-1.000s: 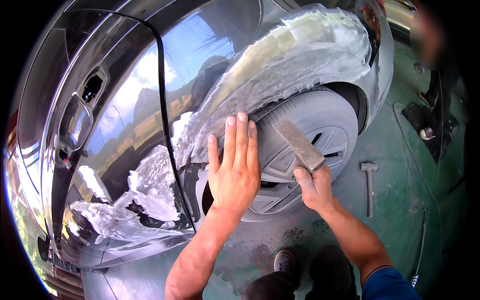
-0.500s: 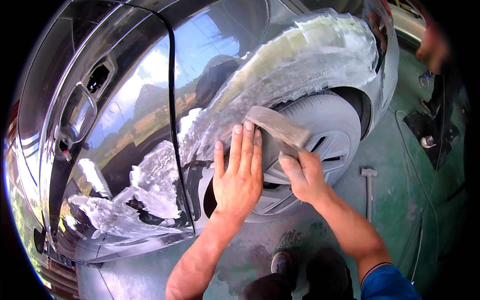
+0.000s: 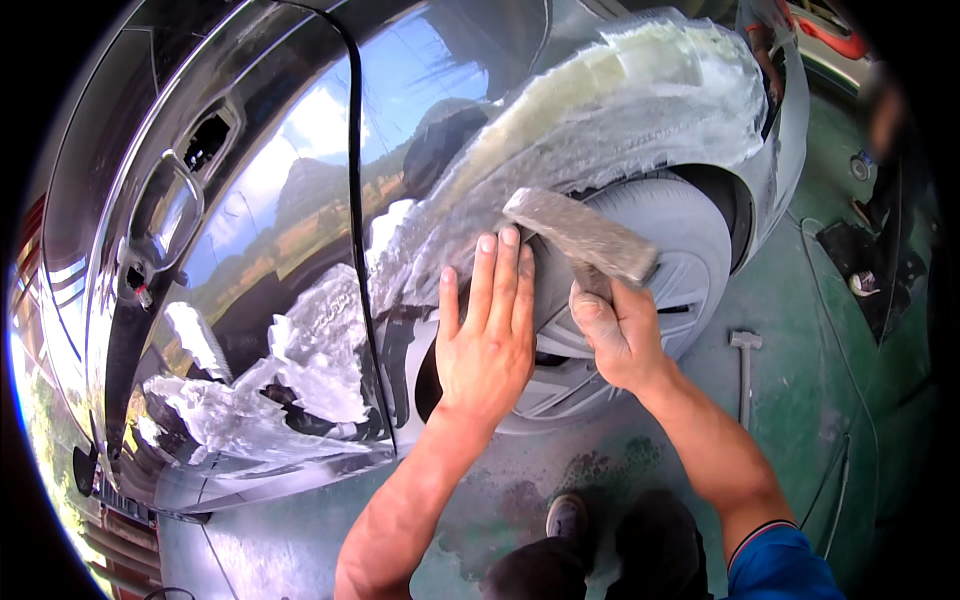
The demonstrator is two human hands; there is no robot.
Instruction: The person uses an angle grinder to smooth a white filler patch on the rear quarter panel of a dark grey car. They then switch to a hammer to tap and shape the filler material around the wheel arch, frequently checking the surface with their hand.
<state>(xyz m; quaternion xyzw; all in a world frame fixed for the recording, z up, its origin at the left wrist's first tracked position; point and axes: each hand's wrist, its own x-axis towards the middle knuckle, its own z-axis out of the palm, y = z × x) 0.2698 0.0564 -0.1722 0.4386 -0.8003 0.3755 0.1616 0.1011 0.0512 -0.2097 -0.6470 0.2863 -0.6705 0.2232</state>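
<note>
My right hand (image 3: 617,335) grips the short handle of a hammer (image 3: 580,235); its worn, blocky grey head sits in front of the tire (image 3: 660,215), just right of my left fingertips. My left hand (image 3: 487,335) lies flat with fingers stretched out. Its fingertips rest at the lower edge of the wheel arch of a dark car's rear fender (image 3: 580,120), where the paint is sanded to bare, whitish, uneven metal. The hammer's far end overlaps the arch edge in view; whether it touches cannot be told.
On the left is the glossy rear door (image 3: 270,190) with a handle recess and a rough scraped patch (image 3: 320,360) low down. A second hammer (image 3: 745,375) lies on the green floor. Cables (image 3: 845,350) run across it. At the far right another person (image 3: 885,150) is partly visible.
The hammer head has moved a little up and right, away from my left fingertips. My left hand keeps nearly the same place on the arch. The whole view has shifted slightly.
</note>
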